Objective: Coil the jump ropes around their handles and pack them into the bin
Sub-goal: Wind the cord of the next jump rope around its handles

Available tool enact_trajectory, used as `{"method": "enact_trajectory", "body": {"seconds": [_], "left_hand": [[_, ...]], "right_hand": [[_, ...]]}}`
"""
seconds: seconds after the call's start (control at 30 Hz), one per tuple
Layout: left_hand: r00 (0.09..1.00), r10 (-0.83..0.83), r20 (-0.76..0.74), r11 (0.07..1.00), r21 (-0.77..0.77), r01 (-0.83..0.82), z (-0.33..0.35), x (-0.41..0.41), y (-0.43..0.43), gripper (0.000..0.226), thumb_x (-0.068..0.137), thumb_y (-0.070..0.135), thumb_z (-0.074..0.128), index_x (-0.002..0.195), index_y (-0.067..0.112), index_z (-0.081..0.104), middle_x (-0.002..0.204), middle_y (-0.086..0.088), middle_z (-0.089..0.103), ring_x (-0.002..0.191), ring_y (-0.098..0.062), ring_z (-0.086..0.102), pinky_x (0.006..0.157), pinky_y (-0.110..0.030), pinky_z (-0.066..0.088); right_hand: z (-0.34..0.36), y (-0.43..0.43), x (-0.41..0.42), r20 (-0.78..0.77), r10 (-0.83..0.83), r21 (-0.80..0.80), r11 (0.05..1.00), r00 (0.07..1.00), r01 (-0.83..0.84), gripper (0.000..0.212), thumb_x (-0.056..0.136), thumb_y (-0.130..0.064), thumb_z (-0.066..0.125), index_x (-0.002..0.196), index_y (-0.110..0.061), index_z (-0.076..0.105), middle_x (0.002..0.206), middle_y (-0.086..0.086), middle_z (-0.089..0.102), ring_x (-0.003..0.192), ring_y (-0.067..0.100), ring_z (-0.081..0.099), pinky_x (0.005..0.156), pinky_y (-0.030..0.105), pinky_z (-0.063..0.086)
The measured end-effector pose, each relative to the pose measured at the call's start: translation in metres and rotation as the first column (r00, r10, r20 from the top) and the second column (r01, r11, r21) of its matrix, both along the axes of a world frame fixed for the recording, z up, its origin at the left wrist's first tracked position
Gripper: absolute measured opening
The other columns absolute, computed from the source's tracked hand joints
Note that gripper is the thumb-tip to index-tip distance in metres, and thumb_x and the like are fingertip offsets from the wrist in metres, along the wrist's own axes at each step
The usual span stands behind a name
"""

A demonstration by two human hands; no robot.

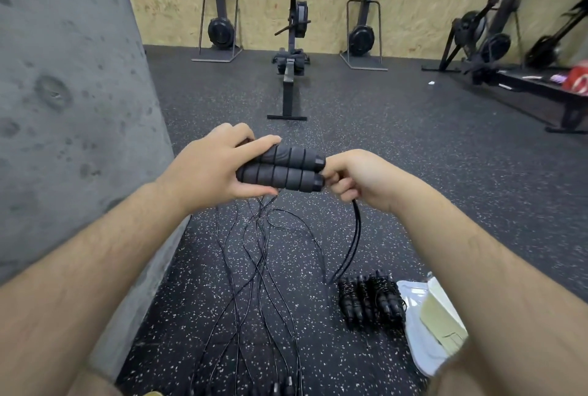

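Observation:
My left hand (210,166) grips two black foam jump rope handles (283,170) held side by side, level, in front of me. My right hand (356,179) pinches the doubled black rope (356,233) right at the handles' right ends. That rope hangs down in a loop toward the floor. Several loose thin ropes (257,268) lie stretched out on the speckled floor below my hands. Three coiled jump ropes (370,298) lie together on the floor at the lower right. No bin shows in view.
A grey concrete wall (73,109) stands close on my left. A white and pale green item (429,325) lies beside the coiled ropes. A rowing machine (291,55) stands straight ahead, with ski trainers (219,26) and a bench (547,90) along the far and right walls.

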State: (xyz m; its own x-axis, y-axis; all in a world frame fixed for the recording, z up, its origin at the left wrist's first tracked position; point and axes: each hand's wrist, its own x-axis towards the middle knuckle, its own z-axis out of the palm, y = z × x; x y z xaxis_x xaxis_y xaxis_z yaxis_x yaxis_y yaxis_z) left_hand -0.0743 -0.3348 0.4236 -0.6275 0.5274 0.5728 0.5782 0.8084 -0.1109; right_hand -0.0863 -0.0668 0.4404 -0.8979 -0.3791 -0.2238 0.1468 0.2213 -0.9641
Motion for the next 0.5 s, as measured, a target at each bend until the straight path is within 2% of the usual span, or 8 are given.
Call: {"method": "enact_trajectory", "body": {"seconds": [0.07,0.1,0.23,0.33,0.4,0.5], "left_hand": [[1.0,0.016,-0.019,1.0,-0.007,-0.016,-0.001,0.0,0.002,0.078,0.082,0.079,0.051,0.144,0.033,0.047,0.108,0.001,0.051,0.09,-0.022,0.047,0.058,-0.042,0.054],[0.999,0.025,-0.024,1.0,-0.009,-0.026,-0.001,0.0,0.002,0.077,0.082,0.079,0.051,0.144,0.032,0.047,0.107,0.0,0.051,0.089,-0.023,0.047,0.057,-0.042,0.054],[0.995,0.095,-0.038,0.995,-0.033,-0.096,-0.006,0.0,0.007,0.079,0.081,0.077,0.052,0.144,0.029,0.051,0.106,-0.002,0.053,0.085,-0.024,0.048,0.054,-0.037,0.052],[0.986,0.161,-0.042,0.986,-0.034,-0.163,-0.008,0.0,0.01,0.082,0.078,0.074,0.06,0.144,0.026,0.054,0.104,-0.006,0.054,0.084,-0.027,0.05,0.052,-0.036,0.05],[0.981,0.188,-0.042,0.981,-0.032,-0.189,-0.01,-0.001,0.012,0.083,0.076,0.072,0.061,0.143,0.024,0.054,0.103,-0.007,0.054,0.083,-0.029,0.049,0.05,-0.037,0.051],[0.975,0.224,0.007,0.974,-0.02,-0.224,-0.013,-0.003,0.011,0.082,0.075,0.075,0.061,0.142,0.028,0.053,0.105,-0.004,0.053,0.086,-0.027,0.048,0.054,-0.04,0.054]], "right_hand": [[0.003,-0.001,0.002,0.061,-0.015,-0.087,0.996,0.998,0.021,0.016,0.087,-0.01,0.048,0.077,-0.019,0.04,0.066,-0.003,0.037,0.049,0.007,0.018,0.048,0.023,0.007],[0.002,-0.003,0.002,0.052,-0.039,-0.073,0.996,0.998,0.043,0.014,0.086,-0.013,0.054,0.079,-0.019,0.043,0.066,-0.003,0.038,0.05,0.008,0.02,0.047,0.023,0.008],[-0.004,-0.011,0.008,-0.156,-0.186,0.158,0.965,0.97,0.211,0.02,0.076,-0.026,0.076,0.072,-0.015,0.059,0.07,0.005,0.044,0.053,0.014,0.031,0.046,0.025,0.022],[-0.006,-0.015,0.013,-0.3,-0.21,0.258,0.921,0.93,0.292,0.025,0.079,-0.033,0.074,0.071,-0.012,0.065,0.057,0.002,0.043,0.047,0.015,0.032,0.051,0.026,0.024],[-0.008,-0.019,0.016,-0.433,-0.191,0.307,0.887,0.881,0.344,0.023,0.084,-0.035,0.071,0.078,-0.013,0.075,0.054,-0.003,0.051,0.046,0.013,0.041,0.051,0.024,0.033],[-0.011,-0.027,0.022,-0.643,-0.05,0.422,0.81,0.764,0.408,0.024,0.093,-0.036,0.061,0.088,-0.016,0.074,0.073,-0.001,0.066,0.066,0.018,0.057,0.058,0.027,0.042]]}}
